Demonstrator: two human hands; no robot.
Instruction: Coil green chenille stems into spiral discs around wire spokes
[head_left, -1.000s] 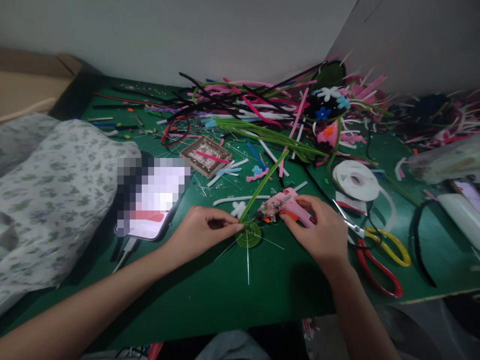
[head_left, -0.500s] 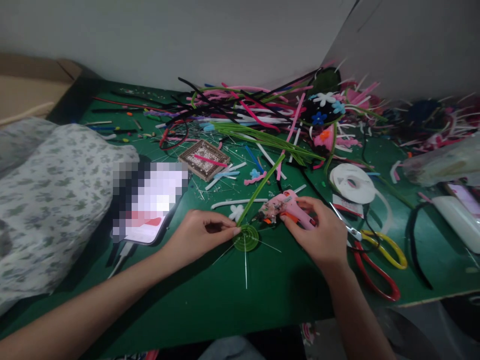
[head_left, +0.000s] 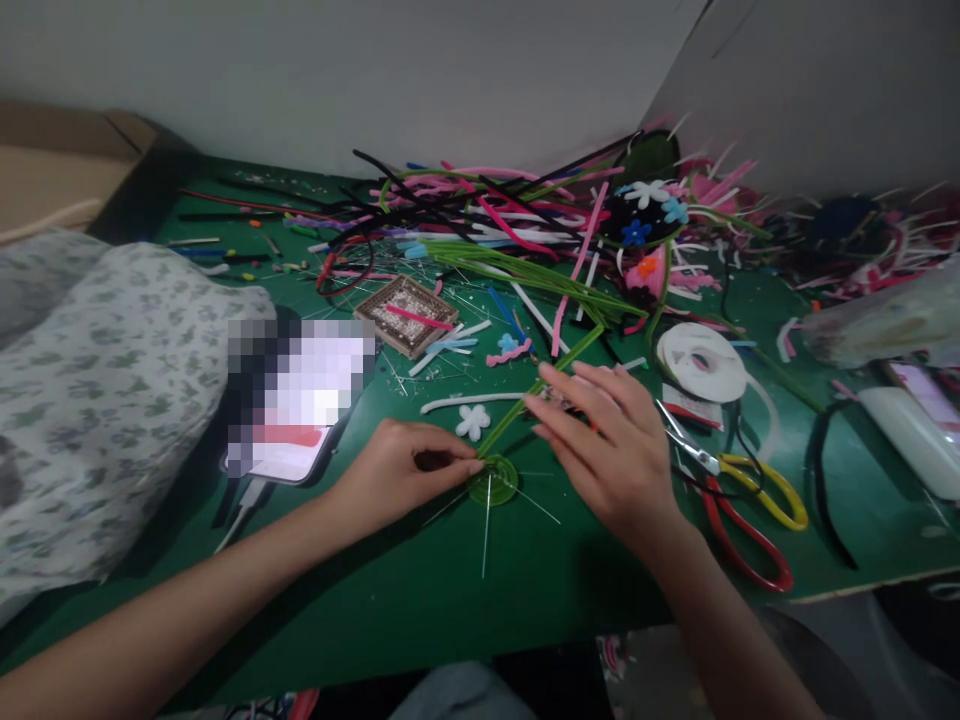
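Note:
My left hand [head_left: 397,470] pinches a green pipe cleaner [head_left: 576,353] where it leaves the rim of a flat green coil [head_left: 501,486]. The coil lies on the table, with thin wires radiating from it. From the pinch, the doubled-looking strip slants up and right. My right hand [head_left: 619,440] is open, fingers stretched out, its fingertips at the strip; whether they press on it I cannot tell. Behind those fingers a pink glue gun [head_left: 556,394] lies mostly hidden. Just above my left fingertips rests a white fuzzy flower [head_left: 473,422].
Scissors [head_left: 724,490] and a ribbon spool [head_left: 701,362] lie at right. A phone [head_left: 307,400] with a cable and a floral cloth [head_left: 127,400] are on the left. Behind are a small bead-filled tray [head_left: 367,306] and a pile of coloured pipe cleaners [head_left: 495,210].
My right hand has let go of the glue gun and opened, moving left to the green strip. The strip now leans further right. My left hand still pinches it.

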